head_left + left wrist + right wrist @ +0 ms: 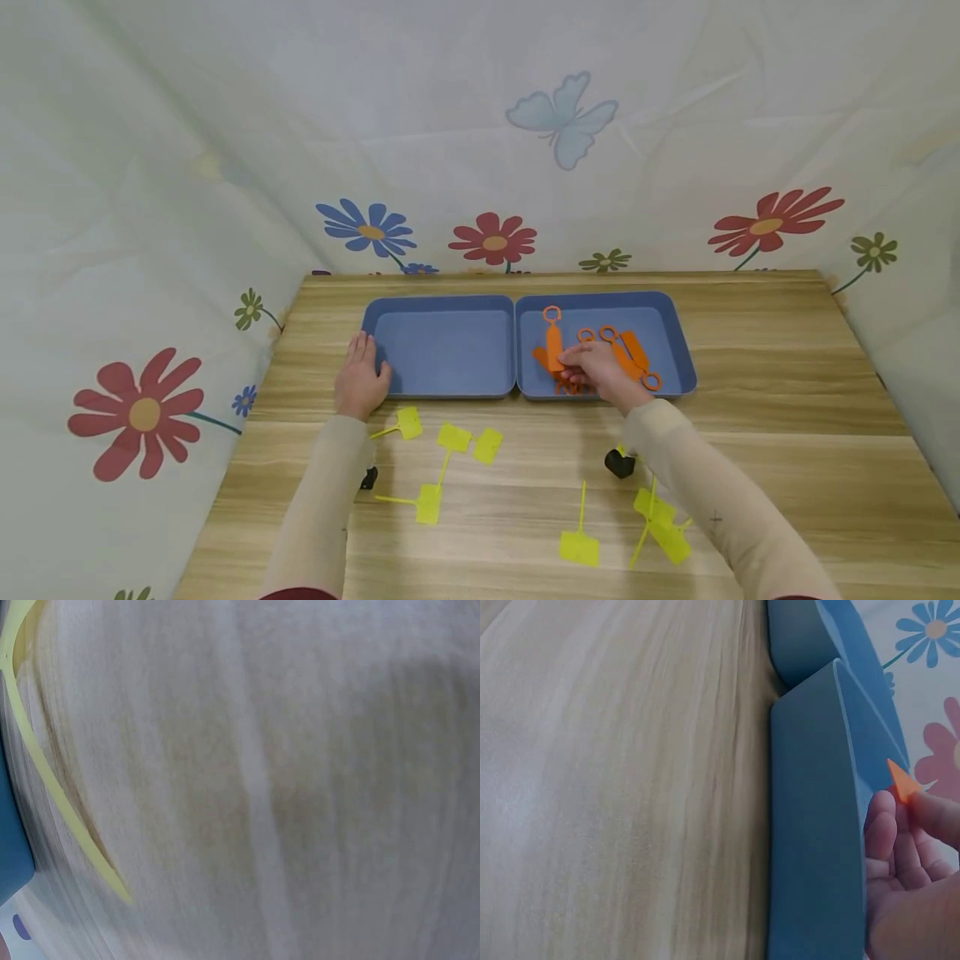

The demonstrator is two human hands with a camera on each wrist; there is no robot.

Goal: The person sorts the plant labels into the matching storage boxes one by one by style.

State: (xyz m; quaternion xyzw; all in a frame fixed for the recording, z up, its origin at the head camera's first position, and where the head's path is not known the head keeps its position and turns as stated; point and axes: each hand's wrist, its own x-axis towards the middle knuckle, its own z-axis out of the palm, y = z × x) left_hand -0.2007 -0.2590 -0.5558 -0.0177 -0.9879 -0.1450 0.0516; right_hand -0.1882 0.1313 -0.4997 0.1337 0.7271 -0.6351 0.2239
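Note:
My right hand (596, 371) is inside the right blue tray (678, 350). Between thumb and fingertips it pinches an orange tag (554, 346), a flat plastic strip with a ring at its far end. In the right wrist view, only a corner of that orange tag (904, 782) shows above the fingers. More orange tags (633, 350) lie in the same tray, some partly hidden by the hand. At the left side of the left blue tray (442, 387), my left hand (362, 382) rests on the rim with its fingers straight. The left wrist view shows no clear part of this hand.
Yellow tags with thin tails lie on the wooden table in front of the trays: one group (427, 502) on the left, another (579, 547) on the right. A small black object (619, 462) sits near the right sleeve. Behind the table hangs a flower-printed sheet (420, 125).

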